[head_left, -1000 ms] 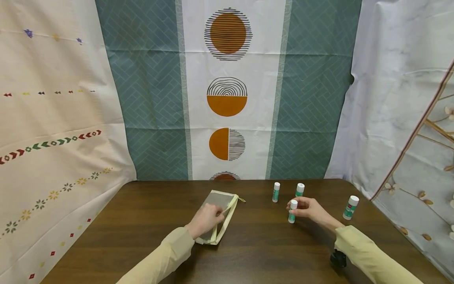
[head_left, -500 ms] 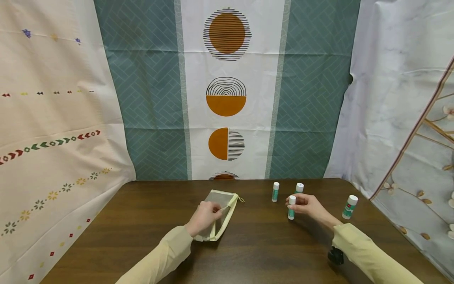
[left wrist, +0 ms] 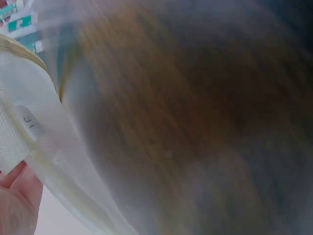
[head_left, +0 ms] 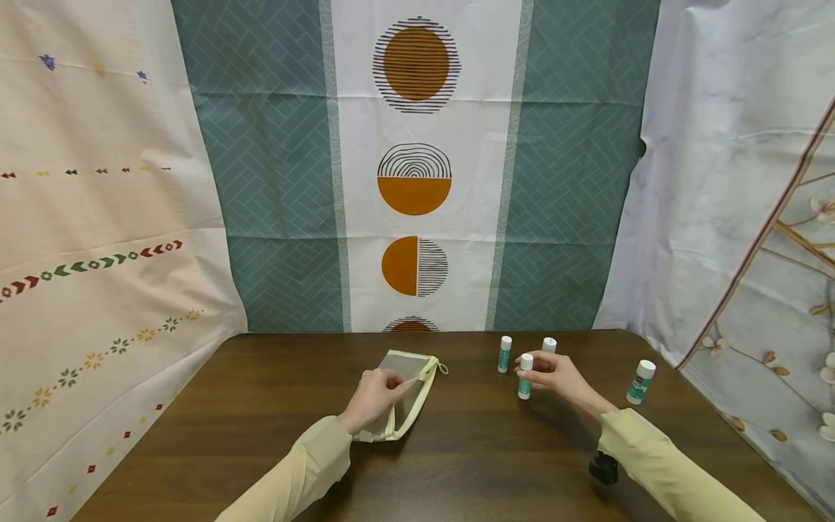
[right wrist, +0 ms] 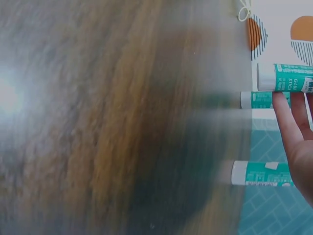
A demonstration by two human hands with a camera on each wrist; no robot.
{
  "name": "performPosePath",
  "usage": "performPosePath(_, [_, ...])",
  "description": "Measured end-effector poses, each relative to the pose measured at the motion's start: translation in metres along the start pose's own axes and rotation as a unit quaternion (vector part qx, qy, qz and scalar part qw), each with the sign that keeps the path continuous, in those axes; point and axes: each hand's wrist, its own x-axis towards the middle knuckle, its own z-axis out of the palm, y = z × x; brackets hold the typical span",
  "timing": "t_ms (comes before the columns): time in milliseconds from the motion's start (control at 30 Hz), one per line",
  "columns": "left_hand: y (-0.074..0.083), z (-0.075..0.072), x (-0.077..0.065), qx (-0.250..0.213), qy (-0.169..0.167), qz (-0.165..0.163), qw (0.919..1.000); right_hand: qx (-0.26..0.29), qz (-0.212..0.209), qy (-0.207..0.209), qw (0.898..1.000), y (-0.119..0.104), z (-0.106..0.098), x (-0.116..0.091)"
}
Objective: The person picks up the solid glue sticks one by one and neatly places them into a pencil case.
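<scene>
My left hand pinches the loose edge of a mesh zipper pouch with pale yellow trim, lifting that edge from the rest. The left wrist view shows its see-through mesh close up, beside part of my hand. Between the thumb and fingers of my right hand is a glue stick, upright, white-capped, with a green label. In the right wrist view the words on this glue stick can be read. Another glue stick is partly hidden behind that hand.
Two more glue sticks stand on the brown table: a slim glue stick left of my right hand and a thicker glue stick to its right. Patterned curtains hang behind and at both sides.
My right hand has lifted the glue stick and carried it a little left and away from me. My left hand keeps its hold on the pouch edge, raised slightly.
</scene>
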Motion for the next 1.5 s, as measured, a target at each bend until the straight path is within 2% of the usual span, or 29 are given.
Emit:
performPosePath(200, [-0.002,-0.001,0.001,-0.017,0.007,-0.021,0.9996,0.037,0.015,0.013,0.999,-0.004,0.007,0.002])
performPosePath(433, [-0.003,-0.003,0.003,-0.037,-0.001,-0.037,0.9986,0.067,0.030,0.048,0.996,-0.009,0.016,0.006])
performPosePath(967, [-0.005,-0.003,0.004,-0.047,0.002,-0.031,0.9984,0.082,0.040,0.066,0.994,-0.015,0.034,0.013])
performPosePath(1267, [-0.006,-0.002,0.003,-0.047,0.007,-0.032,0.9984,0.103,0.055,0.083,0.990,-0.019,0.051,0.021])
performPosePath(1500, [-0.006,0.000,0.004,-0.050,0.006,-0.033,0.9982,0.119,0.070,0.082,0.987,-0.021,0.066,0.030])
